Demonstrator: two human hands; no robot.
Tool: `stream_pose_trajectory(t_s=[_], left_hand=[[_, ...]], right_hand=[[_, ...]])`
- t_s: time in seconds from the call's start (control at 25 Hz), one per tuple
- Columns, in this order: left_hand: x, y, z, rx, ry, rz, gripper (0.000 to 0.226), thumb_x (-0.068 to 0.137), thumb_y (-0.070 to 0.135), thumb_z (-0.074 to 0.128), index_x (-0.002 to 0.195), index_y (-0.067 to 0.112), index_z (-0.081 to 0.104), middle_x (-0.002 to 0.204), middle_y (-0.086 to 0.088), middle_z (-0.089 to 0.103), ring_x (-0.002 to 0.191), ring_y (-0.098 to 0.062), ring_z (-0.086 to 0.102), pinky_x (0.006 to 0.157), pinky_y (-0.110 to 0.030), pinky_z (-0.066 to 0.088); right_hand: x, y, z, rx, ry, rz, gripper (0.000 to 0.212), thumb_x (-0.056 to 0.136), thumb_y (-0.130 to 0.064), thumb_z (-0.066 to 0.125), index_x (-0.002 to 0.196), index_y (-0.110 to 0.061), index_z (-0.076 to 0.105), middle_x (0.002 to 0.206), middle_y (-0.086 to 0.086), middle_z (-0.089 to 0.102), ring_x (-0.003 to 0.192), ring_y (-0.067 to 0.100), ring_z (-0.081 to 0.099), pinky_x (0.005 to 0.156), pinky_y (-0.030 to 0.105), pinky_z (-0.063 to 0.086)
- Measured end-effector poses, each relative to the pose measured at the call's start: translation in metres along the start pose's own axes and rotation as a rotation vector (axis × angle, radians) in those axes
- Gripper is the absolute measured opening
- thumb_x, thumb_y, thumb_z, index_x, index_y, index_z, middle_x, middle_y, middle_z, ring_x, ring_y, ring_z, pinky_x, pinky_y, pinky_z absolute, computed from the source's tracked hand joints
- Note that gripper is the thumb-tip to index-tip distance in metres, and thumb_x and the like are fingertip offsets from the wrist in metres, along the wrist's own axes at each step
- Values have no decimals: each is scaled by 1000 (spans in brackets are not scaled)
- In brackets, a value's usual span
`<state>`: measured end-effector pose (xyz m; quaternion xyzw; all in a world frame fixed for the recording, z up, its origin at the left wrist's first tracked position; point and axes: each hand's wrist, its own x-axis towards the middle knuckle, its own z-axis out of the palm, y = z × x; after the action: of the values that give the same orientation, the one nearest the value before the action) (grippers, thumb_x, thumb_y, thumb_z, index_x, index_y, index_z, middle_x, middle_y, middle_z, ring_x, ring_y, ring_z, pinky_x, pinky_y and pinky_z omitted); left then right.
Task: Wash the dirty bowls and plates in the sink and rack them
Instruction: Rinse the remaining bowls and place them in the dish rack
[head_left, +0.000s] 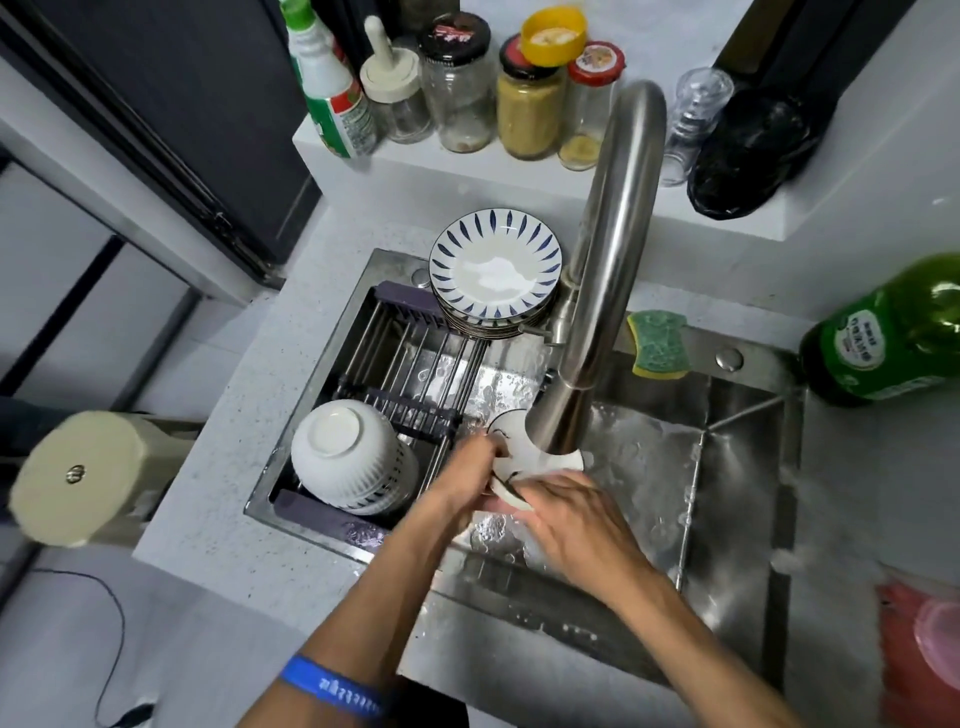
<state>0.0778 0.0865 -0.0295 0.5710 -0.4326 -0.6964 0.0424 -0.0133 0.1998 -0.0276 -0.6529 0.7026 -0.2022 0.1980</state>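
- left hand (470, 475) is curled round the left edge of a small white bowl (511, 457), right under the spout of the steel faucet (608, 270); blue wristband (332, 688) sits further down that arm
- right hand (576, 519) grips the same bowl from the near side, fingers wrapped over its rim; so both hands have it, roughly dead centre over the sink (737, 467)
- bowl is tipped and half hidden behind the faucet, can't tell if it's clean or not
- at about 9 o'clock from the hands, a stack of white ribbed bowls (345, 457) sits upside down on the rack (415, 364) laid across the sink's left side
- at 12 o'clock, a stack of blue-leaf plates (496, 270) rests on the far end of that rack, just beside the faucet base
- green-and-yellow sponge (658, 343) at about 1 o'clock on the sink's back ledge; green soap bottle (893, 332) at 2 o'clock on the counter
- jars (530, 104) line the shelf way up at 12
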Motion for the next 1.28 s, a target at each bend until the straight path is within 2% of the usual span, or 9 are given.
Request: stream_pose_trajectory(t_s=[0.16,0.32,0.44,0.52,0.6,0.68,0.84,0.96,1.28], left_hand=[[-5,-2,8,-114,99,155,35,92,3,41,117,17,61,88,-3,67,76,-16,64,64,-25,53],[4,-22,4,-332,-20,-92,34,83,0,43,114,-3,58,95,-16,63,78,-25,61,65,-35,57],[2,-21,6,-105,-51,-125,23,84,0,46,103,-2,60,94,-18,63,74,-20,60,62,-27,57],[5,-12,15,-2,116,-88,19,93,0,49,99,8,65,87,-8,68,67,-13,61,55,-20,52],[8,-7,23,-252,129,30,35,89,-5,48,116,10,66,98,-13,72,80,-20,64,61,-24,54],[2,-15,29,-573,-93,45,53,81,2,55,134,4,54,101,-18,72,84,-27,63,66,-30,55],[-1,-21,23,-634,-333,170,61,84,35,67,137,8,53,112,-17,68,96,-27,65,83,-37,54],[-8,-7,10,-129,-107,183,71,58,36,86,120,49,55,120,-3,64,102,-19,66,78,-30,57],[-80,47,-60,475,423,405,88,60,57,85,134,47,39,125,6,49,109,-14,54,88,-35,53]], right_hand=[[-2,4,5,-13,83,56,23,73,-3,70,92,-17,68,75,-1,71,69,21,65,70,31,48],[2,22,0,-249,26,-154,36,64,2,68,94,-16,72,87,-2,73,82,15,67,84,31,42],[-1,13,0,-426,-1,-138,22,64,-5,52,76,-15,68,66,-1,65,66,20,62,71,33,33],[-3,10,7,-468,-3,-112,22,60,-3,57,76,-12,68,61,0,61,62,21,59,70,34,35],[-5,16,9,-468,61,-55,24,56,-1,66,77,-11,68,59,1,62,59,23,59,72,35,37],[-4,17,6,-407,107,-2,28,53,1,71,77,-13,69,62,0,65,61,21,61,74,34,40],[1,7,8,452,290,292,25,81,0,67,98,-18,74,81,-5,73,73,10,63,68,27,46],[5,-12,12,1275,385,597,24,90,10,58,91,-10,72,84,0,75,81,8,68,73,21,50],[31,-21,10,1812,122,696,36,97,-19,43,127,-6,58,124,13,66,117,23,62,103,39,44]])
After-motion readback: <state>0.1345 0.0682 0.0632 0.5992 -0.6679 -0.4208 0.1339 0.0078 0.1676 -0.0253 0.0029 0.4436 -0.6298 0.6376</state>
